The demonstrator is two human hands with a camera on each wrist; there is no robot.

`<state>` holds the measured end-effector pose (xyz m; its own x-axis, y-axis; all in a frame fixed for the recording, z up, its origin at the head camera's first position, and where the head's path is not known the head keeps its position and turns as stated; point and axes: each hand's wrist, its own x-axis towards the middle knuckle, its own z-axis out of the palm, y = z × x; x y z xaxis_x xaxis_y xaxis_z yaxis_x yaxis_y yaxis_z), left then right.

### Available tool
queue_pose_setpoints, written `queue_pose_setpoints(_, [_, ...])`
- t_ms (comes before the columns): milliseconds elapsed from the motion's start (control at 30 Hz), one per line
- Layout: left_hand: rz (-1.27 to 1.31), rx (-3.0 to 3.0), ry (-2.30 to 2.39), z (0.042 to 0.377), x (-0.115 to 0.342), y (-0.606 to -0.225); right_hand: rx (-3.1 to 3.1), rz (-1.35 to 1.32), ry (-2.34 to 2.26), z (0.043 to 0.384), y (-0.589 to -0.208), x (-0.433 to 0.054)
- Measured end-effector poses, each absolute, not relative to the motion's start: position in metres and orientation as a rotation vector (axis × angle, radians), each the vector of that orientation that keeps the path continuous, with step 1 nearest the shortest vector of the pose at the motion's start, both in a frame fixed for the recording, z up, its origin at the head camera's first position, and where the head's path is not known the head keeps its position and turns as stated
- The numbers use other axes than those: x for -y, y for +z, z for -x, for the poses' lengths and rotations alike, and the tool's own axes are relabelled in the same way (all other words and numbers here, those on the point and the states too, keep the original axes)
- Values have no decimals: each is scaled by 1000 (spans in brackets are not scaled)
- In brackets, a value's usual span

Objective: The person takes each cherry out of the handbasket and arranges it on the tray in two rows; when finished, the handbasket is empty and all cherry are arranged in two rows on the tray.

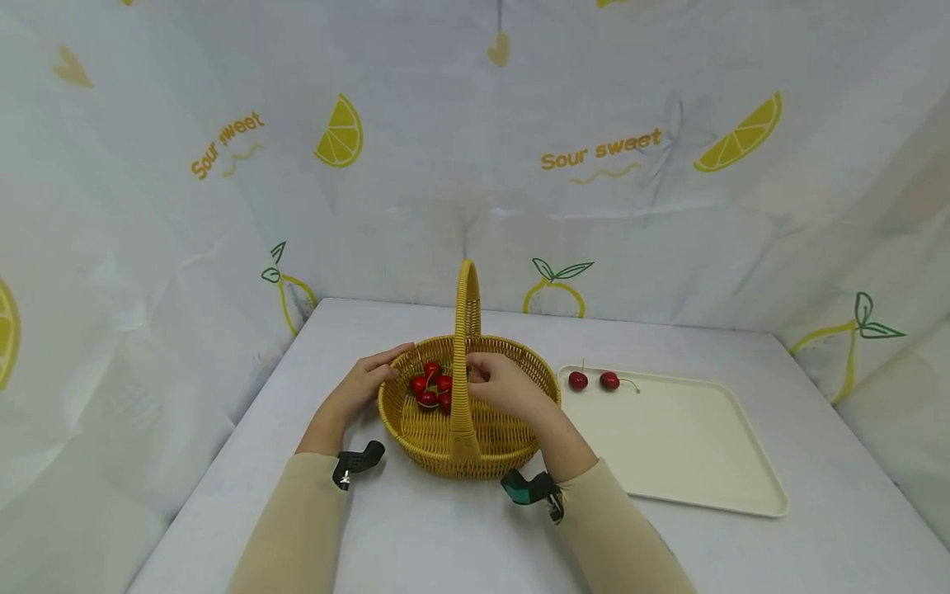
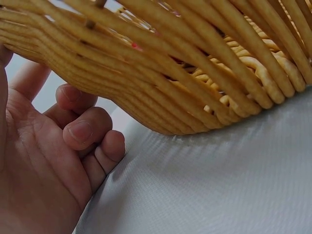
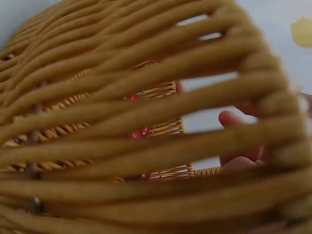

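Observation:
In the head view a yellow wicker basket (image 1: pixel 505 441) with a tall arched handle (image 1: pixel 462 396) stands mid-table. Several red cherries (image 1: pixel 426 399) with stems lie in its left half. My left hand (image 1: pixel 362 384) holds the basket's left rim; the left wrist view shows its lower fingers (image 2: pixel 87 127) curled outside the wicker wall (image 2: pixel 146 78). Over the basket, just right of the handle, is my right hand (image 1: pixel 508 386), fingers bent. The handle partly covers its fingertips, and through the weave in the right wrist view the fingers (image 3: pixel 236 139) show only in part, so what they hold is hidden.
A cream rectangular tray (image 1: pixel 683 437) lies right of the basket, its left end close to the basket's right rim. Two cherries with stems, a left one (image 1: pixel 577 380) and a right one (image 1: pixel 609 380), rest near its back left corner. A printed white curtain (image 1: pixel 445 181) hangs behind the white table.

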<state>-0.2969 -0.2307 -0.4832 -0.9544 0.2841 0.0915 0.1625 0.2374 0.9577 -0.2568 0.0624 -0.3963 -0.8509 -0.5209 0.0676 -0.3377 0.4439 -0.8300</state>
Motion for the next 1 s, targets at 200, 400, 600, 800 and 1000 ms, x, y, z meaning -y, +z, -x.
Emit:
queue_pose_setpoints(200, [-431,-2397,1818,296,230,-482,-2507,738,-1295,262,-401,-57])
queue_pose_setpoints(400, [-413,-2391,1814,297,231,-484,-2502,725,-1149,268,-407,-51])
queue_pose_setpoints(600, [-406,-2377,1828,296,230,-483,-2468,717,-1099,273,-417,-47])
queue_pose_setpoints(800, [-399,-2383,1811,296,229,-482,-2470,677,-989,274,-422,-44])
queue_pose_setpoints(1000, [-380,-2377,1799,297,229,-482,-2526,747,-881,275,-425,-43])
